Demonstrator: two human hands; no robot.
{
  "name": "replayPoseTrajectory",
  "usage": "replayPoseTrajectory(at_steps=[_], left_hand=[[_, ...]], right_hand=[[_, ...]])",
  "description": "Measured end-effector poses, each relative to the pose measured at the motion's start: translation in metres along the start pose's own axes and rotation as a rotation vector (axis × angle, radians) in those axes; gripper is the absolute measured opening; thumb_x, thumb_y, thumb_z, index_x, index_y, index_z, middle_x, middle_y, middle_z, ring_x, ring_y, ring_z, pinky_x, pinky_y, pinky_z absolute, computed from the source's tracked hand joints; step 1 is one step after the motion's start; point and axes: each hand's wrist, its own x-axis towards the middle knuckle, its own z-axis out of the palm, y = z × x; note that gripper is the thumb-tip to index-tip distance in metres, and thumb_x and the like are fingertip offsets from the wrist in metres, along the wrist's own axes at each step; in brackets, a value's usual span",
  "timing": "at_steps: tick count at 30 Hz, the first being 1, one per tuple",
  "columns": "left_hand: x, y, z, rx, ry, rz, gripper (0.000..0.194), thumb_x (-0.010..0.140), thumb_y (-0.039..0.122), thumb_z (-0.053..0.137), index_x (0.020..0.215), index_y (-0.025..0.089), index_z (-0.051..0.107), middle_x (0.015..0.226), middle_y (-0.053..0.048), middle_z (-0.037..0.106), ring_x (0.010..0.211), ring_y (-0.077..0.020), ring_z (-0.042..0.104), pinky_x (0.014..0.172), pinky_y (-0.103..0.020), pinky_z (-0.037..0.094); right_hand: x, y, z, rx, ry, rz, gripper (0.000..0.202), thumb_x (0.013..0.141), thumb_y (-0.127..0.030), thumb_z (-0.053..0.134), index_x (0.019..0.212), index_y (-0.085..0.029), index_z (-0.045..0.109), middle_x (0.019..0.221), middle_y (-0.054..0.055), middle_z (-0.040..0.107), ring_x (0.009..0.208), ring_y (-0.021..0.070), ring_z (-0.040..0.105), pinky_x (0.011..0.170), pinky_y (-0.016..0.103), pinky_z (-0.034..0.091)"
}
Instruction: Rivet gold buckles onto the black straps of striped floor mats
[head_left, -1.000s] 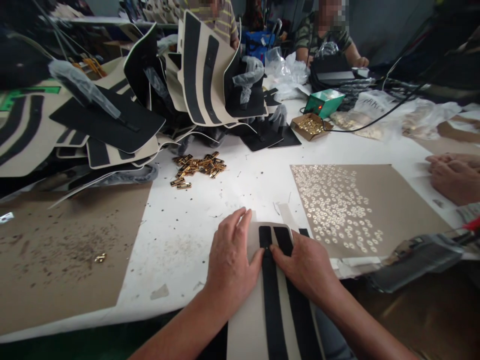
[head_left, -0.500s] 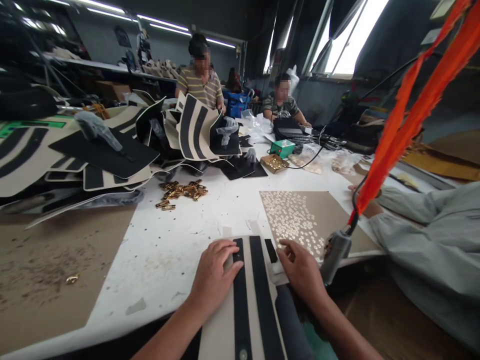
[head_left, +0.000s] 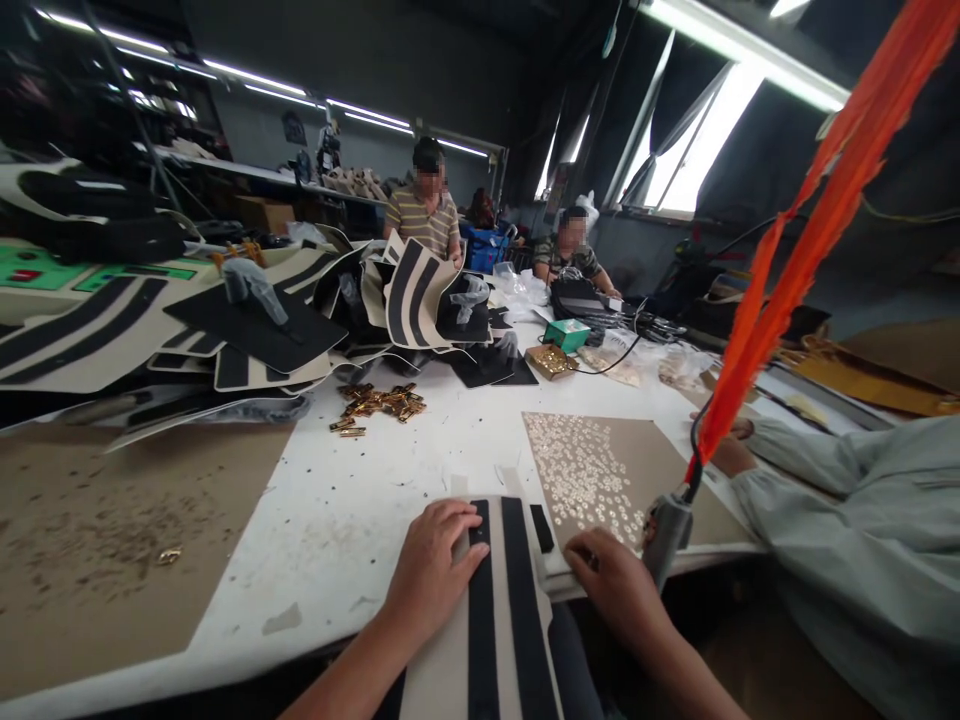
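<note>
A beige panel with two black stripes runs from the table top down over its front edge towards me. My left hand lies on the panel's left side, thumb and fingers apart, tips on the left stripe. To the right of the panel, near the table edge, is my right hand, with its fingers curled in and pressed together. Whatever may be between them is hidden. A short black strip sits between the panel and that hand. A grey cylindrical tool hangs just beyond my right hand on an orange cloth band.
Gold metal pieces lie in a pile. Small shiny rings cover part of a brown board. Striped panels are heaped left. A co-worker's grey sleeve is at right; a green box stands further back, near two other people.
The view has tilted up, so the table appears lower. My right hand has drawn back slightly from the black strip, its fingers more curled. My left hand stays on the panel.
</note>
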Motion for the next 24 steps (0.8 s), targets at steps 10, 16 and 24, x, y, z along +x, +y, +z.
replayPoseTrajectory(at_steps=[10,16,24], left_hand=[[-0.002,-0.005,0.007,0.01,0.038,0.01,0.027,0.083,0.016,0.078,0.108,0.025,0.071,0.122,-0.005,0.072,0.122,-0.0285,0.061,0.104,-0.052,0.048],[-0.004,0.001,0.005,-0.018,0.049,-0.012,0.03,0.079,0.015,0.082,0.106,0.024,0.071,0.121,-0.004,0.072,0.121,-0.0278,0.061,0.103,-0.05,0.048],[-0.005,0.002,0.006,-0.023,0.051,-0.013,0.031,0.08,0.019,0.083,0.107,0.024,0.072,0.121,-0.004,0.072,0.121,-0.0283,0.061,0.104,-0.049,0.047]], right_hand=[[0.014,0.015,-0.004,-0.334,-0.178,-0.19,0.021,0.097,-0.026,0.05,0.082,-0.022,0.064,0.086,0.005,0.068,0.079,0.0203,0.067,0.07,0.027,0.04],[0.017,0.02,-0.007,-0.362,-0.211,-0.232,0.026,0.1,-0.028,0.043,0.083,-0.022,0.063,0.085,0.006,0.067,0.079,0.0231,0.067,0.069,0.031,0.039],[0.032,-0.062,0.01,0.25,-0.219,-0.139,0.029,0.099,-0.044,0.048,0.091,-0.024,0.067,0.085,0.003,0.072,0.079,0.0221,0.066,0.074,0.032,0.047]])
